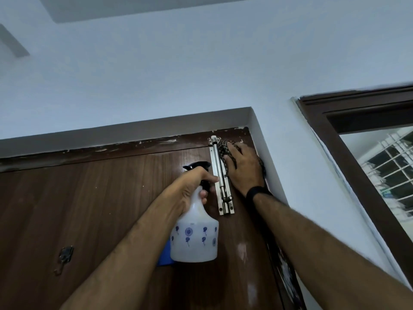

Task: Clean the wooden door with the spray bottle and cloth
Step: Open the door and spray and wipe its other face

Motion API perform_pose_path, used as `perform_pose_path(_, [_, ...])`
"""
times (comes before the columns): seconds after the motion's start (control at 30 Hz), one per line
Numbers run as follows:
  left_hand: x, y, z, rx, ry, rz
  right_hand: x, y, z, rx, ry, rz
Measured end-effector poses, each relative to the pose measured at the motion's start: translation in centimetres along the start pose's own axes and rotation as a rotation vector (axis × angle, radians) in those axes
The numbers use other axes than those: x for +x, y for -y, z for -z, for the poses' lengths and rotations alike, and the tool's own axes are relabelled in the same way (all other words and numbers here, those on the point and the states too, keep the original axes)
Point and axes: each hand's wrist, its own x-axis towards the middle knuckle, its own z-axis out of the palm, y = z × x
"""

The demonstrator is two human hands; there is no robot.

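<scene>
- Our right hand [242,167] presses the cloth [225,151] flat against the wooden door [100,209] at its top corner, toward one o'clock in the view; its grip is not clenched, the fingers lying spread over the fabric.
- Our left hand [194,186] has its grip wrapped round the neck of the spray bottle [194,233], held up near the middle of the view, just at nine o'clock of the metal bolt latch [221,175].
- The cloth touches the latch's upper end, so we judge it could snag on the bolt or its bracket if wiped sideways.
- The black nozzle points roughly toward ten o'clock (its exact aim is hard to read); a squeeze might wet the latch or the wall [156,74] instead of the wood.
- Reaching overhead, we could lose the bottle if the grip slackens.
- The door is dark brown veneer, with chipped paint flecks along its top frame and pale smears at five o'clock.
- A small dark fitting [65,256] sits at eight o'clock; a barred window [384,171] lies at three o'clock.
</scene>
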Motion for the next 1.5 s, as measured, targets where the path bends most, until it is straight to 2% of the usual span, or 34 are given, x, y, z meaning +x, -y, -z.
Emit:
perform_pose_path(0.2, [-0.1,0.8,-0.5,0.067,-0.046,0.046,-3.0,0.3,0.9,0.074,-0.054,-0.039])
perform_pose_path(0.4, [0.2,0.4,-1.3,0.03,-0.05,0.066,5.9,0.6,2.1,-0.108,0.177,-0.052])
perform_pose_path(0.47, [0.5,0.1,-1.2,0.037,-0.053,0.064,7.1,1.0,2.0,-0.154,0.206,-0.078])
perform_pose_path(0.63, [0.0,-0.1,0.1,0.058,-0.067,0.075,5.4,1.4,2.3,-0.086,0.209,-0.143])
perform_pose_path(0.73, [-0.7,0.2,1.4,0.064,-0.094,0.079,4.5,2.6,2.8,0.074,0.093,-0.252])
perform_pose_path(0.83, [-1.3,0.1,2.5,0.072,-0.088,0.083,3.1,5.4,2.1,0.134,0.007,-0.13])
perform_pose_path(0.9, [-1.5,-0.2,3.3,0.077,-0.1,0.076,2.8,7.5,1.0,0.103,0.08,0.008])
perform_pose_path(0.97, [-1.6,-0.5,4.3,0.082,-0.105,0.085,2.8,9.3,-0.7,0.023,0.201,0.06])
perform_pose_path(1.03, [-1.7,-0.7,5.6,0.089,-0.099,0.088,2.8,10.8,-2.4,-0.036,0.224,-0.036])
perform_pose_path(1.1, [-1.9,-0.8,6.7,0.07,-0.098,0.076,3.0,11.7,-3.5,-0.038,0.151,-0.184])
perform_pose_path(1.2, [-2.4,-0.4,9.6,0.057,-0.099,0.071,3.5,12.9,-4.9,-0.013,0.095,-0.259])
perform_pose_path(1.43, [-3.5,0.5,17.4,0.055,-0.167,0.053,1.0,16.9,-8.4,0.049,0.206,0.022])
perform_pose_path(1.5, [-3.9,0.7,18.8,0.065,-0.173,0.053,0.6,17.6,-8.9,0.013,0.2,0.046])
